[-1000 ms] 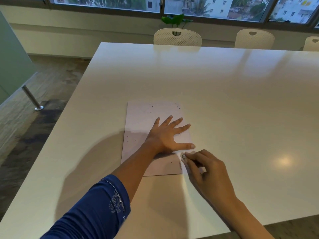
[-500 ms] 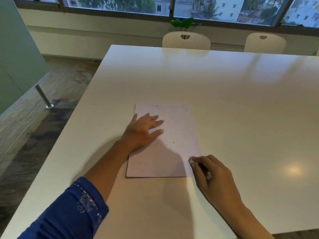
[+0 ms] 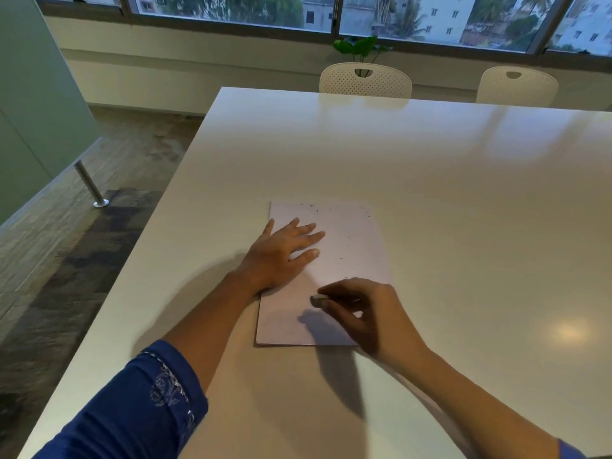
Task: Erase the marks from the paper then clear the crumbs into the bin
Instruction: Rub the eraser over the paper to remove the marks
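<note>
A pale sheet of paper (image 3: 351,240) lies flat on the white table (image 3: 430,180), near its left front part. Small dark eraser crumbs (image 3: 341,258) are scattered over the paper's upper half. My left hand (image 3: 281,253) rests flat on the paper's left side, fingers straight and spread. My right hand (image 3: 361,309) hovers over the paper's lower right part and pinches a small grey eraser (image 3: 317,300) between thumb and fingers; the eraser's tip is just above the sheet. No bin is in view.
The table's left edge runs diagonally beside my left arm, with wood and dark floor below it. Two white perforated chairs (image 3: 366,81) stand at the far side, a green plant (image 3: 362,48) behind them. A metal post (image 3: 89,185) stands on the floor at left.
My left hand slid from the paper's right side to its left side. My right hand moved with the eraser from the paper's right edge onto its lower middle.
</note>
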The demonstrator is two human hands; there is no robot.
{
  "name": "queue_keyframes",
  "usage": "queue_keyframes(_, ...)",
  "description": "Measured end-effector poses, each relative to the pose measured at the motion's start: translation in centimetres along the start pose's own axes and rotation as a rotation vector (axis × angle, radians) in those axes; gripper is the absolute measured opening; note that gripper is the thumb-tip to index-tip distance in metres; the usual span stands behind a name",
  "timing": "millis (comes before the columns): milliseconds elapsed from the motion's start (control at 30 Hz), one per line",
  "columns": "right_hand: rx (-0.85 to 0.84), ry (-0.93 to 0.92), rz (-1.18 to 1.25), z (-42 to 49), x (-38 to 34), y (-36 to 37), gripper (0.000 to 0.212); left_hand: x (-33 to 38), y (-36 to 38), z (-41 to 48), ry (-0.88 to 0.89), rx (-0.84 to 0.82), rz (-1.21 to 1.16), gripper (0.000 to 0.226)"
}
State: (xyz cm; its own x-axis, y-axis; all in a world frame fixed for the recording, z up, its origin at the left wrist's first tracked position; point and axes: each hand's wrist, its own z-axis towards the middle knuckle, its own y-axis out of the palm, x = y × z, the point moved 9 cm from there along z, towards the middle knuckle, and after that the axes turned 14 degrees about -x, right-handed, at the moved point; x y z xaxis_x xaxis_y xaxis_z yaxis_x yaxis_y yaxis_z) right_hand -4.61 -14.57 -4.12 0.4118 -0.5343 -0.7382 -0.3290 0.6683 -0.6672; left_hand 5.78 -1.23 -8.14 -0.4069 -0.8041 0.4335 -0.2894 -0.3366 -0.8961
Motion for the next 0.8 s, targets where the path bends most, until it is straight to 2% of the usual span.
queue_keyframes(133, 0.029, -0.142, -0.051, 2.3, -1.5, 1.4, 0.023, 0.1, 1.3, 0.3, -0.029, -0.14, 0.096, 0.049)
queue_keyframes(300, 0.131, -0.179, -0.142, 4.0, -1.4, 2.2, 0.018, 0.0, 1.4, 0.5, -0.033, -0.194, 0.13, 0.049)
queue_keyframes(400, 0.012, -0.208, -0.229, 3.1, -3.3, 4.2, 0.012, 0.1, 1.3, 0.4, -0.042, -0.183, 0.148, 0.052)
queue_keyframes(533, -0.15, -0.226, -0.15, 1.4, -4.9, 6.9, 0.019, 0.3, 1.3, 0.1, -0.053, -0.172, 0.152, 0.053)
queue_keyframes(600, -0.096, -0.214, -0.142, 2.4, -4.2, 5.9, 0.016, 0.3, 1.2, 0.1, -0.056, -0.179, 0.137, 0.054)
queue_keyframes(700, 0.086, -0.164, -0.125, 4.0, -2.7, 3.2, 0.012, 0.3, 1.3, 0.4, -0.056, -0.21, 0.154, 0.057)
queue_keyframes(800, 0.065, -0.163, -0.138, 3.4, -3.2, 4.2, 0.016, 0.2, 1.2, 0.4, -0.057, -0.199, 0.131, 0.056)
